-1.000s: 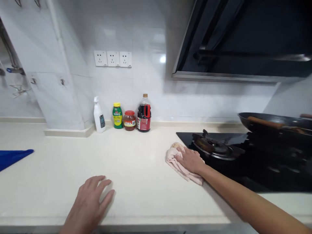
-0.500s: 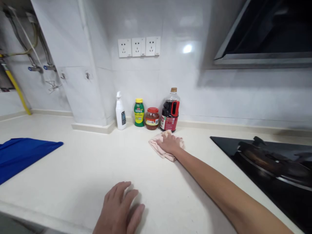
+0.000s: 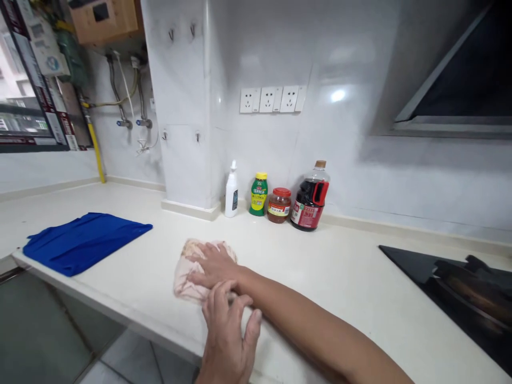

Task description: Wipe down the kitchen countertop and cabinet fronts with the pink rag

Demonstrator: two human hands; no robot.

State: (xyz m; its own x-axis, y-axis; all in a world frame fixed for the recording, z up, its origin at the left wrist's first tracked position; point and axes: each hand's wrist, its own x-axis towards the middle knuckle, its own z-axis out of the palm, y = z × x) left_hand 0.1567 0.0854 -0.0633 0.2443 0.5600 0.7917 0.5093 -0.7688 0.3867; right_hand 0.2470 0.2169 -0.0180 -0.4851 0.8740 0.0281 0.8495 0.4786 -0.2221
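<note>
My right hand (image 3: 218, 268) lies flat with spread fingers on a pale pink cloth (image 3: 186, 274), pressing it against the white counter (image 3: 328, 266). Brownish stains or patterning show at the cloth's far edge. Just in front of my right wrist is my left hand (image 3: 228, 325), its fingers apart and loosely bent, with nothing in them. It overlaps the right wrist in view; whether they touch I cannot tell. Left of the cloth a blue cloth (image 3: 86, 240) is spread near the counter's front edge.
Along the wall stand a white spray bottle (image 3: 231, 194), a green bottle with yellow cap (image 3: 258, 196), a red-lidded jar (image 3: 279, 207) and a large bottle of dark liquid (image 3: 310, 200). A black gas stove (image 3: 416, 266) is at the right, below a range hood (image 3: 460, 80).
My right hand has slid the pink cloth left and nearer, away from the bottles. My left hand now shows close to the right wrist. The view has turned left.
</note>
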